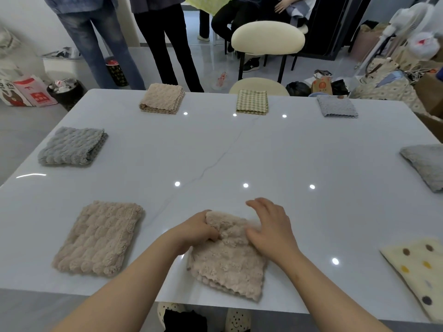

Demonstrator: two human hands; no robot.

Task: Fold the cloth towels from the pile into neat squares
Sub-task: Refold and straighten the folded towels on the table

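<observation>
A fluffy beige towel [227, 262] lies folded near the front edge of the white table [239, 152]. My left hand [199, 228] grips its far left corner, fingers curled into the fabric. My right hand [271, 224] rests flat on the towel's far right part, fingers spread and relaxed. Other folded towels lie around the table: a beige one [99, 238] at front left, a grey one [72, 146] at left, a beige one [162, 98], a checked one [252, 101] and a grey one [336, 106] along the far edge.
A grey towel [426, 164] lies at the right edge and a cream dotted towel [417, 267] at front right. A cream chair [267, 38] stands behind the table. People stand beyond the far edge. Bags and clutter fill the floor at both sides.
</observation>
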